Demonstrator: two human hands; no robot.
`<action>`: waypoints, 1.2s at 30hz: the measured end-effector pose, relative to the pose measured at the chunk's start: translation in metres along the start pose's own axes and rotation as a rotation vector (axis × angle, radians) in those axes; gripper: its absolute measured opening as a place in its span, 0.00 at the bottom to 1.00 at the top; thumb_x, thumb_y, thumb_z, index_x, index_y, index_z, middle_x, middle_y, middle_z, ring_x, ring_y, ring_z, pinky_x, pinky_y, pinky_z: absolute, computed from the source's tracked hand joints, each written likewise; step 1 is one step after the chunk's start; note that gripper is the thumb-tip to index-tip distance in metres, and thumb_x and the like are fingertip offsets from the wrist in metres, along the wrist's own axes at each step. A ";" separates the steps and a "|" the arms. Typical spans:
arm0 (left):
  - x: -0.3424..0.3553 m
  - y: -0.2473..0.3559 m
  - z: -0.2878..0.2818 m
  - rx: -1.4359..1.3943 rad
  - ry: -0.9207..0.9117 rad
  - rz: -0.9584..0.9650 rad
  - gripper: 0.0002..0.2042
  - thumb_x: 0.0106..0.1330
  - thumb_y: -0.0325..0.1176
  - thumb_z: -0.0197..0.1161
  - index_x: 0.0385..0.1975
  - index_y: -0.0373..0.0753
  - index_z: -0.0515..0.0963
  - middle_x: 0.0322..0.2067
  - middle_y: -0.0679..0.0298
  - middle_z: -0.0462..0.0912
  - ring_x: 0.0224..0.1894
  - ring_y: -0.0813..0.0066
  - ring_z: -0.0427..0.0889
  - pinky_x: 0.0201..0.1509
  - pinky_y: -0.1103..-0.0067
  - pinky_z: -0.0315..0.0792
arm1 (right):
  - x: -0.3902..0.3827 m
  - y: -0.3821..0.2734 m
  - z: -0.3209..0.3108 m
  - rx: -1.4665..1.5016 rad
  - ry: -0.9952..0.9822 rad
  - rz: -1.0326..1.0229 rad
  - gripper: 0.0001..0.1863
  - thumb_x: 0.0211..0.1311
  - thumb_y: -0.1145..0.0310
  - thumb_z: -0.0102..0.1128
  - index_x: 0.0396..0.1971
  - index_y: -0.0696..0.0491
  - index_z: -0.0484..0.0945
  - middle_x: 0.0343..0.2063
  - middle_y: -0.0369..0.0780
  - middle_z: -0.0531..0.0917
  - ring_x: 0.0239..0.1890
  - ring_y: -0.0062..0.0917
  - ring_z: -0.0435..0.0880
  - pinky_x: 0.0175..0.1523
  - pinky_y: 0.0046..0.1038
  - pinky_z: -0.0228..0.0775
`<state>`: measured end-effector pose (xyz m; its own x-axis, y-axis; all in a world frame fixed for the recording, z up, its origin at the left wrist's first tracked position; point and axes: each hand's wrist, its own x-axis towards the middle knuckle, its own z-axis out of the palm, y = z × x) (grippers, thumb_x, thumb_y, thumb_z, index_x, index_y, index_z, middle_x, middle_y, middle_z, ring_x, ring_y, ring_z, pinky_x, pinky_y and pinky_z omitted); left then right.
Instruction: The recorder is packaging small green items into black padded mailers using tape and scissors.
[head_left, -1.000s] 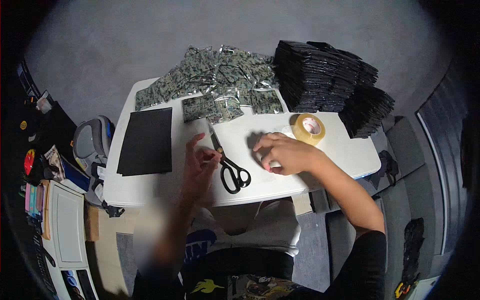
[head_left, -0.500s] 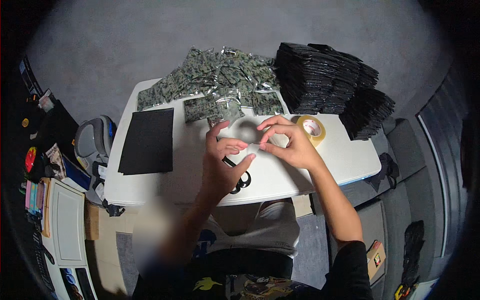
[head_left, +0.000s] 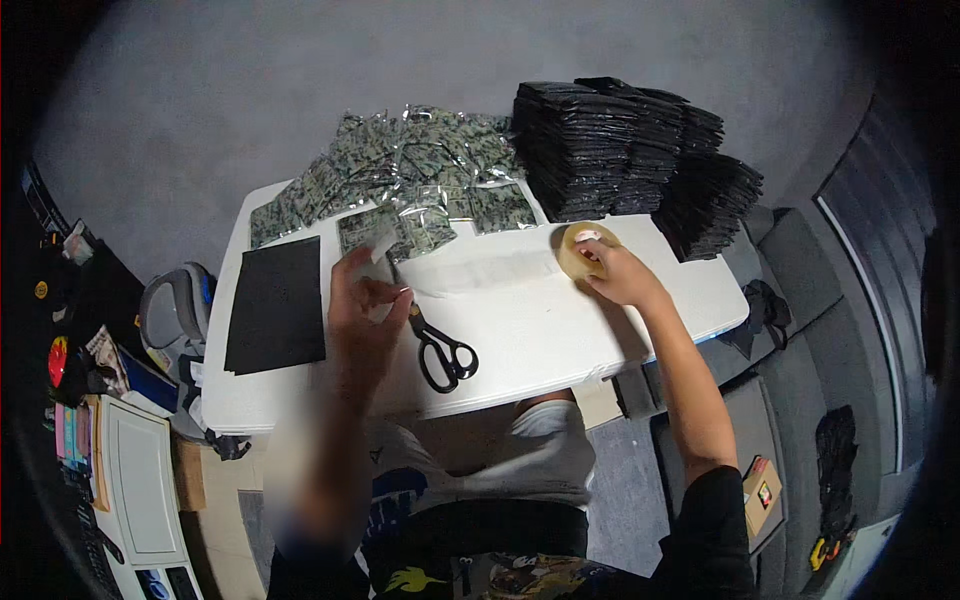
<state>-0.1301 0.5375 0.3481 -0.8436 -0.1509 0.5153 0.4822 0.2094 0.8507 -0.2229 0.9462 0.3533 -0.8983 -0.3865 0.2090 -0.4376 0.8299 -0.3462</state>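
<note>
A wide roll of clear tape [head_left: 574, 262] stands at the table's right side, with my right hand [head_left: 622, 275] closed on it, fingers in its core. From the roll a pale, translucent strip of tape [head_left: 485, 274] appears to stretch leftward to my left hand [head_left: 362, 312]. That hand is pinched, and a whitish bit of tape sticks up by its fingers. Black-handled scissors [head_left: 447, 362] lie just right of the left hand, handles toward me, blades partly hidden. A stack of flat black sheets or bags [head_left: 278, 305] is left of that hand.
Camouflage-patterned packets in clear plastic [head_left: 420, 165] are heaped along the far side of the white table [head_left: 540, 340]. Tall piles of black plastic packages [head_left: 610, 150] stand at the far right. A grey sofa [head_left: 800, 350] is on the right, a white cabinet [head_left: 137, 470] on the left.
My hands have moved apart: the right has gone to the tape roll and gripped it, the left has shifted left. The scissors are now uncovered, and a pale strip shows between the hands.
</note>
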 end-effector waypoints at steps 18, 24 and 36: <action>-0.018 0.031 -0.016 0.055 -0.092 -0.105 0.33 0.65 0.19 0.71 0.68 0.35 0.60 0.35 0.57 0.88 0.46 0.69 0.89 0.59 0.71 0.83 | 0.022 -0.002 0.033 -0.134 0.111 0.177 0.28 0.57 0.72 0.71 0.60 0.56 0.81 0.54 0.58 0.82 0.58 0.53 0.81 0.66 0.44 0.74; -0.011 0.016 -0.037 0.017 -0.058 -0.138 0.31 0.68 0.17 0.66 0.68 0.34 0.59 0.40 0.51 0.88 0.48 0.67 0.90 0.60 0.69 0.83 | -0.028 -0.135 0.030 -0.005 0.380 0.105 0.22 0.57 0.67 0.73 0.46 0.60 0.74 0.45 0.55 0.77 0.47 0.53 0.79 0.54 0.48 0.74; -0.001 0.026 -0.036 -0.163 -0.149 -0.195 0.31 0.73 0.19 0.61 0.71 0.37 0.55 0.44 0.48 0.87 0.51 0.66 0.88 0.57 0.73 0.80 | -0.027 -0.226 0.094 0.059 -0.047 -0.052 0.19 0.61 0.73 0.64 0.51 0.65 0.75 0.41 0.56 0.84 0.46 0.52 0.86 0.51 0.46 0.80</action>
<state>-0.1085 0.5087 0.3739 -0.9435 -0.0273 0.3301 0.3293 0.0310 0.9437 -0.1032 0.7310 0.3405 -0.8747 -0.4480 0.1849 -0.4837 0.7839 -0.3893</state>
